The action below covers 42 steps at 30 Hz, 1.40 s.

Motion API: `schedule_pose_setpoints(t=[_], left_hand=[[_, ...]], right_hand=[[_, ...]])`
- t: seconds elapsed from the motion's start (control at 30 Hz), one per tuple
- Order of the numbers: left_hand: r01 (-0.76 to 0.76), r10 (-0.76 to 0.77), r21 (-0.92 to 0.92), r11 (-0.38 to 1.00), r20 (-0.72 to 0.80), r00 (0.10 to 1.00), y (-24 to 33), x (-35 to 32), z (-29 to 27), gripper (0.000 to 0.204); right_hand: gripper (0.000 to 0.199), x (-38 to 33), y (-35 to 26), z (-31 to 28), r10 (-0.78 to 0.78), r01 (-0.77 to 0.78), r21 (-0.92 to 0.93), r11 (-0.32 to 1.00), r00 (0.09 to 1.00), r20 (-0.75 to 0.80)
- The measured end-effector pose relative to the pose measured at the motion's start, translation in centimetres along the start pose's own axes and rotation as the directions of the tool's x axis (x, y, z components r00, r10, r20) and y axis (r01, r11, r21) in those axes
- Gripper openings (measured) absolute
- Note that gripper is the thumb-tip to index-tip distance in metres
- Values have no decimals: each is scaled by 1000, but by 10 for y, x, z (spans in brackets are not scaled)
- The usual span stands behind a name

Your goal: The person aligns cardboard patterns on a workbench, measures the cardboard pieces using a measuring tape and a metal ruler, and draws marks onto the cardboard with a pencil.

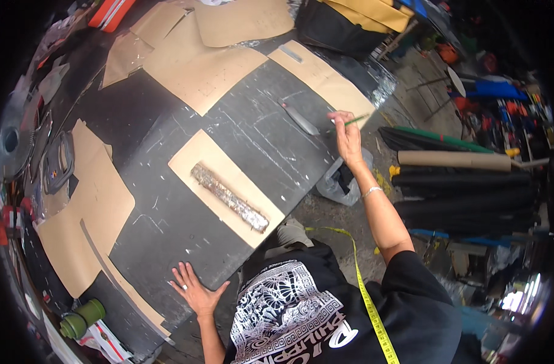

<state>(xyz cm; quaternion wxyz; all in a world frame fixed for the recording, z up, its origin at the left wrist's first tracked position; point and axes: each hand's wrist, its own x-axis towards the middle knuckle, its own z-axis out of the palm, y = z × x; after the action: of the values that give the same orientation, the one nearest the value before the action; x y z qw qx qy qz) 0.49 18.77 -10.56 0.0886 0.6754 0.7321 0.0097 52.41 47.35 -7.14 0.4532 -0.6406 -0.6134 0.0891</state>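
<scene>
1. Faces a broad dark surface (162, 224), scuffed with pale scratches.
2. Has a large tan sheet (210, 67) on the far part of it, partly overlapped by another.
3. Shows a narrow tan panel (183, 159) near the middle, set lengthwise from far left to near right.
4. Bears on that panel a rough, mottled bar (228, 197), lying the same way.
5. Rests the left hand (195, 293) at the surface's near edge, left of the panel, open with fingers spread.
6. Holds the right hand (348, 138) by the surface's right edge, with fingers closed in a pinch.
7. Has a slim grey tool (300, 119) lying left of that hand, reddish at its far-left end.
8. Grips in the right hand a thin green stick (356, 119), aligned roughly left to right, with the right end angled slightly far; cannot tell a pointed end from a blunt one.
</scene>
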Motion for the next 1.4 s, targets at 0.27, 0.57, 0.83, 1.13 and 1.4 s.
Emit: schedule_pose_setpoints(t=[0.27,0.57,0.83,1.13,1.4], left_hand=[[664,-665,-65,745,-163,729,37,-76,48,116],[852,-902,-523,9,364,234,166,-209,107,89],[719,-862,-656,-230,480,162,198,-240,174,68],[590,-889,-804,-76,323,326,180,-192,119,28],[335,-700,-941,39,214,681,109,-88,9,34]], right_hand=[[38,199,56,93,15,-32,222,975,997,77],[62,365,140,198,318,-309,-125,943,946,57],[33,440,153,217,395,-438,316,842,898,195],[14,330,-34,190,311,-837,508,201,546,778],[9,15,-199,140,120,-785,545,293,596,794]])
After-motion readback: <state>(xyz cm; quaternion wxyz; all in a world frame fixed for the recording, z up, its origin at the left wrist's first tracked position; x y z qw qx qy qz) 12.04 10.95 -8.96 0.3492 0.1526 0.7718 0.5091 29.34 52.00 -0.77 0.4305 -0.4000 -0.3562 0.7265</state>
